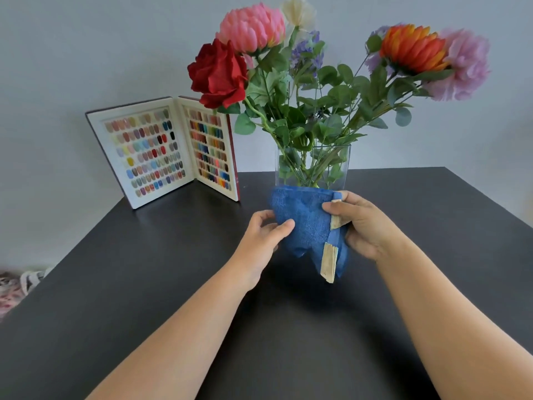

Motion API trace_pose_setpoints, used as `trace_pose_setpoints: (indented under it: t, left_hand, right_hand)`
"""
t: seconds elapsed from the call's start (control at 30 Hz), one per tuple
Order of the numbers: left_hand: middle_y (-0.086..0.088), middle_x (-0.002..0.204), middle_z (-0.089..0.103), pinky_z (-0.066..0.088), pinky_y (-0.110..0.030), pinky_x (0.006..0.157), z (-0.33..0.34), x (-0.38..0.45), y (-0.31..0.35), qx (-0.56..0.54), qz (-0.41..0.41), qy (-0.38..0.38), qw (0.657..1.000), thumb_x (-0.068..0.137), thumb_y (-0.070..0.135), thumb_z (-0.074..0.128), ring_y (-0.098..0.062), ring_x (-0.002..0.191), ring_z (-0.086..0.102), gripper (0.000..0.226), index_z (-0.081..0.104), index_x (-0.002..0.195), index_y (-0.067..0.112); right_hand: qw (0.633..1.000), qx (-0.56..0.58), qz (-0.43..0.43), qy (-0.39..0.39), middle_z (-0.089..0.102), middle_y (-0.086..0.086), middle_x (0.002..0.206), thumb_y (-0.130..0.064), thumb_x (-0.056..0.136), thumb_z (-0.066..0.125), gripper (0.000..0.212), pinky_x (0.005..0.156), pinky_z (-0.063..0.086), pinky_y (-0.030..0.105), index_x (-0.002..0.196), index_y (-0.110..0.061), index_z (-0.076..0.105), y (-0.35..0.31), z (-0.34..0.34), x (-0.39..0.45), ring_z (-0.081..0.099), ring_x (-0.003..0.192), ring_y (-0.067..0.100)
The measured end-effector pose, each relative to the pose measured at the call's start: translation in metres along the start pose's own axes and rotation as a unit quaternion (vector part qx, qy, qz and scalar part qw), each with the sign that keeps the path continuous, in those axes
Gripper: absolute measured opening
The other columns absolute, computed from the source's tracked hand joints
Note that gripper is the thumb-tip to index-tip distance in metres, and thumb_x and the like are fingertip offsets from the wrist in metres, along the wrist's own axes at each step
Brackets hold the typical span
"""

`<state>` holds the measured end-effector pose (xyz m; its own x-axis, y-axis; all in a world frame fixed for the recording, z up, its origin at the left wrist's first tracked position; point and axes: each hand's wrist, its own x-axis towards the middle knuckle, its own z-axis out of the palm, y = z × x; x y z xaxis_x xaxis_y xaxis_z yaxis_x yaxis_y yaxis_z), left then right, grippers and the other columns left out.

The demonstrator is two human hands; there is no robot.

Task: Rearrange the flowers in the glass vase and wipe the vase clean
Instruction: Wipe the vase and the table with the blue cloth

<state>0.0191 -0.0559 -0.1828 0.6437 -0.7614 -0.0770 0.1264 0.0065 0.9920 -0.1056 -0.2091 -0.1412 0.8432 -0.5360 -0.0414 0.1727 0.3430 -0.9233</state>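
A clear square glass vase (340, 166) stands at the far middle of the black table (144, 269). It holds a red rose (217, 73), a pink bloom (252, 27), a cream flower (298, 10), an orange flower (412, 49), a pale purple pompom (464, 64) and green leafy stems. In front of the vase, a folded blue cloth (305, 223) with beige tags hangs in the air. My left hand (265, 232) pinches its left edge. My right hand (363, 223) grips its right side. The cloth hides the vase's lower front.
An open nail-colour sample book (167, 151) stands upright at the back left of the table, against the grey wall. Patterned fabric (11, 287) lies off the table's left edge.
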Motion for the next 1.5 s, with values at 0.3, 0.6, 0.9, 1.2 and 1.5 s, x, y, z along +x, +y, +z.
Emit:
trace_pose_setpoints:
  t: [0.3, 0.6, 0.9, 1.2, 1.5]
  left_hand:
    - [-0.009, 0.116, 0.072, 0.059, -0.031, 0.076, -0.071, -0.042, 0.013, -0.212, 0.027, -0.045, 0.976, 0.082, 0.033, 0.074, -0.021, 0.105, 0.07, 0.032, 0.074, 0.109, 0.016]
    - [-0.001, 0.109, 0.074, 0.058, -0.032, 0.068, -0.173, -0.119, 0.027, -0.01, 0.016, 0.133, 0.991, 0.09, 0.014, 0.069, -0.018, 0.097, 0.072, 0.025, 0.065, 0.115, 0.016]
    - [-0.003, 0.1, 0.076, 0.059, -0.031, 0.063, -0.28, -0.206, 0.028, 0.2, -0.125, 0.21, 0.949, 0.093, 0.012, 0.066, -0.015, 0.085, 0.073, 0.017, 0.068, 0.109, 0.016]
    - [0.011, 0.102, 0.068, 0.052, -0.029, 0.07, -0.329, -0.239, 0.016, 0.421, -0.163, 0.338, 0.826, 0.083, 0.034, 0.075, -0.011, 0.086, 0.065, 0.044, 0.061, 0.125, 0.033]
    - [0.008, 0.159, 0.033, 0.021, -0.044, 0.118, -0.295, -0.224, -0.004, 0.698, 0.01, 0.205, 0.686, 0.104, 0.031, 0.039, -0.022, 0.148, 0.026, 0.045, 0.042, 0.149, 0.026]
  right_hand:
    - [0.995, 0.081, -0.054, -0.036, 0.062, 0.01, 0.087, 0.0, 0.083, 0.058, 0.016, 0.07, 0.054, 0.035, 0.094, -0.011, 0.056, 0.004, 0.087, 0.011, 0.06, 0.077, 0.022]
    - [0.995, -0.014, -0.001, -0.103, 0.069, 0.007, 0.086, 0.006, 0.078, 0.068, 0.032, 0.066, 0.056, 0.029, 0.105, -0.011, 0.062, 0.053, 0.159, 0.018, 0.066, 0.071, 0.019]
    - [0.957, -0.152, 0.11, -0.221, 0.062, 0.019, 0.106, 0.001, 0.08, 0.07, 0.027, 0.062, 0.055, 0.032, 0.101, -0.016, 0.066, 0.141, 0.251, 0.003, 0.067, 0.078, 0.024]
    - [0.895, -0.387, -0.038, -0.22, 0.06, -0.002, 0.104, -0.017, 0.081, 0.065, 0.019, 0.07, 0.049, 0.021, 0.091, -0.034, 0.065, 0.202, 0.318, 0.004, 0.058, 0.087, 0.012]
    - [0.713, -0.588, -0.269, -0.272, 0.03, 0.002, 0.154, -0.034, 0.092, 0.053, 0.044, 0.112, 0.02, 0.038, 0.135, -0.025, 0.053, 0.214, 0.327, -0.015, 0.02, 0.139, 0.026]
